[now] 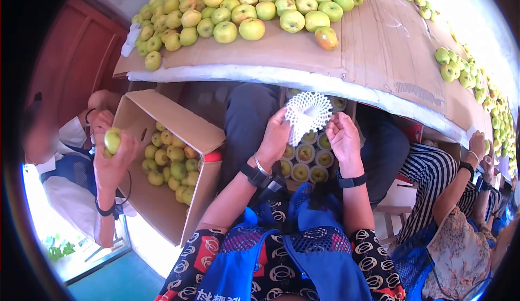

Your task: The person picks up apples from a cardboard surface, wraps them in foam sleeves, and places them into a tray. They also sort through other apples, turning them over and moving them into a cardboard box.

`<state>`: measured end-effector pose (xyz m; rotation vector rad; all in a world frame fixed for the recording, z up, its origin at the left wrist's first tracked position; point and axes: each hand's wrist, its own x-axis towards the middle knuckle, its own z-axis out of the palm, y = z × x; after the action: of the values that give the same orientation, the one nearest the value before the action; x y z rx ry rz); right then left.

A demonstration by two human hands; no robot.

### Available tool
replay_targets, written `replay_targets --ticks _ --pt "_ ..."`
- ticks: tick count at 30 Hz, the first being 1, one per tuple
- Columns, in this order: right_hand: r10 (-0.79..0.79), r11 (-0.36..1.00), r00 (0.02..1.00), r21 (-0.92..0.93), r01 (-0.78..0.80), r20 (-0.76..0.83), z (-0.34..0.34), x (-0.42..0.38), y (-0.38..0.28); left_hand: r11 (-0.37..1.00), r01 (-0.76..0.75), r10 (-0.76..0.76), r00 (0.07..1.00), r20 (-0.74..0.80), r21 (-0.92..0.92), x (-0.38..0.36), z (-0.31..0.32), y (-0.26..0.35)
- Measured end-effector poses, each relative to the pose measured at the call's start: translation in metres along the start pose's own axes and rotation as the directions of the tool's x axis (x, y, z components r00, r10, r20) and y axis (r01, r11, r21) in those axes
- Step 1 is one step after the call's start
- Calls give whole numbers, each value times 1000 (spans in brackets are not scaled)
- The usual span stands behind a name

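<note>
A white foam fruit net [307, 111], flared wide at the top, is held up in front of the table edge. My left hand [274, 137] pinches its left side. On the other side, my right hand [344, 137] has its fingers curled together at the net's right rim; the exact contact is hard to see. Below and between my hands, several netted apples [306, 153] sit in rows in a box between my knees. My forearms partly frame that box, and its far end goes under the table.
Loose green-yellow apples [252, 29] cover the back of the cardboard-topped table [374, 57]. A tilted cardboard box [168, 106] of apples stands at my left. Beyond it, a person's hands hold an apple [112, 141]. Co-workers sit at my right, one in striped trousers [428, 168].
</note>
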<state>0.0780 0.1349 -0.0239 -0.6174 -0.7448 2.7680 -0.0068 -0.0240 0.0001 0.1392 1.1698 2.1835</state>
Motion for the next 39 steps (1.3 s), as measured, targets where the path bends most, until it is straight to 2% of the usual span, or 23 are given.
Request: replay_targets --ticks 2,3,4,6,7,8,12,14,15,17,18,19,20,22,23,25,29,32,34,36,37,38,39 --pt "-88 976 996 -202 80 -34 -2 1 4 998 2 -1 1000 25 -57 -3 4 3" --pt "-25 933 995 -356 59 100 2 -5 6 997 -4 4 1000 1 -79 -3 6 4" --pt "-27 933 995 -355 62 101 7 -9 7 995 -11 8 1000 -24 -100 -3 7 5" --pt "195 914 931 -401 -60 307 21 -17 13 997 -21 18 999 -40 -78 -2 7 5" --pt "215 900 925 -431 -64 312 23 -17 18 998 -31 28 998 -58 -56 -3 7 4" --pt "215 901 926 -430 -65 311 27 -18 22 998 -30 26 998 -58 -55 -3 6 1" --pt "219 903 906 -428 -47 363 34 -17 43 984 -90 106 990 -96 156 -1 7 -7" --pt "150 942 978 -320 -97 143 42 -19 50 968 -104 132 985 -109 230 -2 6 -7" --pt "150 942 978 -320 -99 142 42 -18 52 964 -73 105 988 -111 254 -2 6 -7" --pt "27 983 978 -184 12 206 40 -12 56 959 -42 76 991 -113 280 -1 4 -10" --pt "27 983 978 -183 11 205 40 -11 58 821 -207 268 963 -38 532 0 3 -11" --pt "28 983 983 -182 5 180 39 -10 59 592 -347 424 902 85 727 1 2 -11" --pt "29 983 987 -183 0 155 39 -9 60 592 -347 425 901 85 727 0 1 -11" --pt "42 990 991 -142 -24 124 39 -5 66 432 -328 455 884 112 840 -7 15 6" --pt "55 994 994 -99 -46 98 39 -4 68 433 -328 453 885 112 840 -7 15 4" --pt "71 996 995 -57 -67 77 44 -4 67 328 -378 508 843 176 866 -6 13 -1" --pt "50 995 999 84 -50 5 46 3 69 320 -376 469 860 199 870 -3 10 -2" --pt "24 993 999 115 -28 36 46 9 53 338 -405 470 855 220 850 -7 14 2" --pt "-36 994 999 104 32 38 32 20 45 441 -374 358 907 223 816 -10 15 4" --pt "-78 989 997 126 80 -17 27 26 31 439 -378 362 905 224 815 -13 18 5" --pt "-55 984 995 166 68 -85 39 22 22 497 -369 305 922 239 785 -14 18 5" --pt "-56 984 995 166 69 -86 30 27 17 553 -353 248 934 255 754 -14 18 5" --pt "-139 970 989 204 129 39 15 33 8 553 -353 249 935 254 755 -14 18 6"
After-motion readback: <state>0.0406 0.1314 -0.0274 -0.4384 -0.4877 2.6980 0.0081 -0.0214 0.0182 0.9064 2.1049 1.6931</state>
